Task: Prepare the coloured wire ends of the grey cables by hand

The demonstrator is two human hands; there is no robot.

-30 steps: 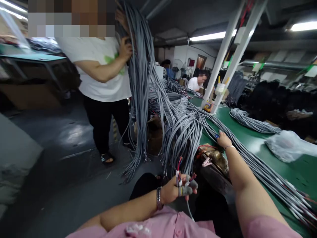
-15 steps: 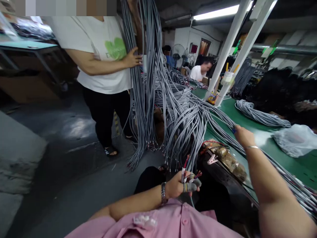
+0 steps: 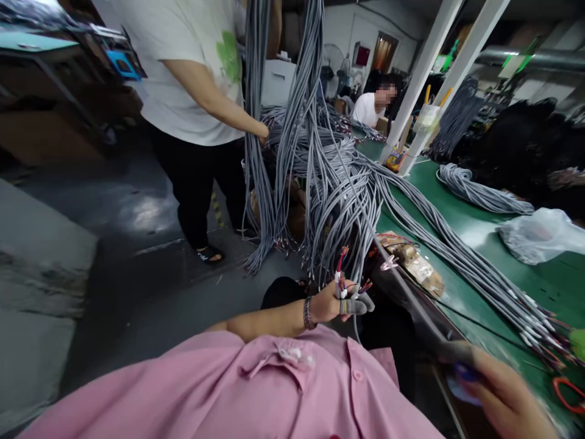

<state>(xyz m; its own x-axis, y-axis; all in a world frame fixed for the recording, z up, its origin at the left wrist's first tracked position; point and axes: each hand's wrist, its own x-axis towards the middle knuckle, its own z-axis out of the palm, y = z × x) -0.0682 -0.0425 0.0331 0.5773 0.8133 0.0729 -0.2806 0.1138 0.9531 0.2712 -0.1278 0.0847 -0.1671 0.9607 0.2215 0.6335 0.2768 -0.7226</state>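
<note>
My left hand, with grey finger covers, is closed around grey cable ends in front of my chest. Red and dark stripped wires stick up from the cut ends. At the lower right, my right hand is blurred, its fingers closed on a single grey cable that stretches back toward the pile. Something blue shows at these fingers; I cannot make out what it is. A large tangle of grey cables hangs over the table's edge ahead of me.
A co-worker in a white shirt stands left of the hanging cables. On the green table lie a long cable bundle, a coiled bundle, a plastic bag and orange-handled scissors. A pink clip is at the edge.
My right hand has come from the cable bundle on the table down toward me, drawing one cable along. My left hand keeps its hold. The co-worker's hand has moved lower on the hanging cables.
</note>
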